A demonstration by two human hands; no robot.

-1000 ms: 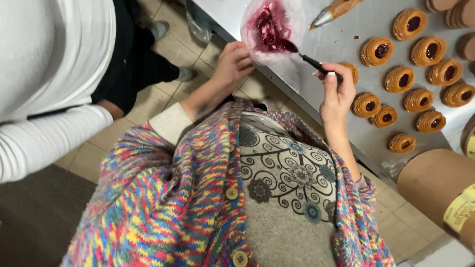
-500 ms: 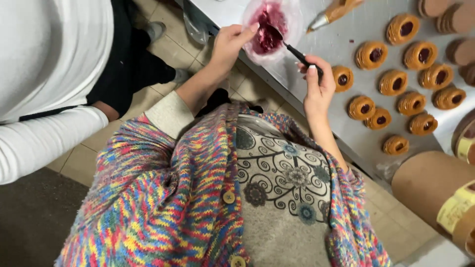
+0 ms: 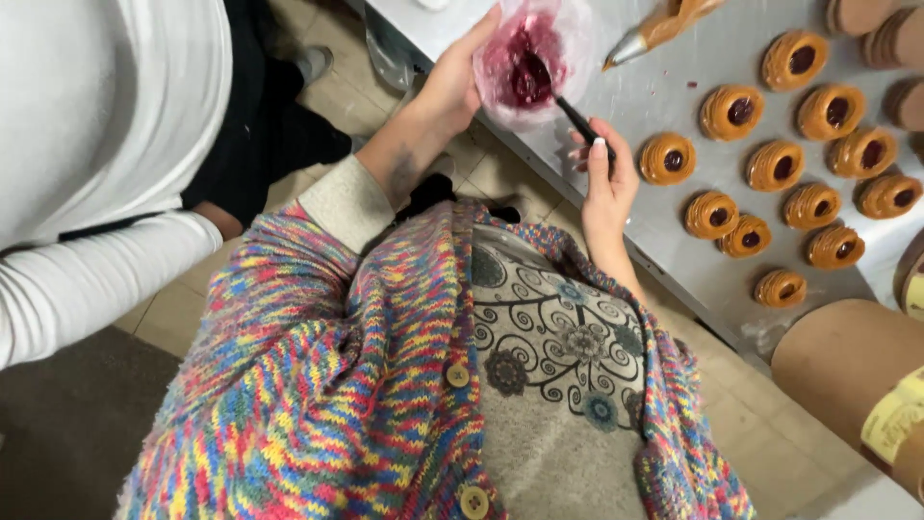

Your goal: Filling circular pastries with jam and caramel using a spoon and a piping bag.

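Note:
My left hand [image 3: 450,89] grips a clear plastic tub of dark red jam [image 3: 532,60] by its side, tilted over the edge of a steel table [image 3: 664,226]. My right hand [image 3: 608,178] holds a thin black-handled utensil [image 3: 577,117] whose tip is dipped into the jam. To the right on the table lie several round caramel-piped pastries with dark jam centres [image 3: 776,164]. The nearest pastry [image 3: 667,158] is just right of my right hand.
A piping bag with a metal tip and caramel filling [image 3: 654,29] lies at the top of the table. A person in a white long-sleeved top [image 3: 87,144] stands at the left. A brown roll with yellow tape [image 3: 857,376] is at the lower right. Tiled floor lies below.
The jam tub and both hands have shifted up and left in view. The utensil tip has gone deeper into the jam.

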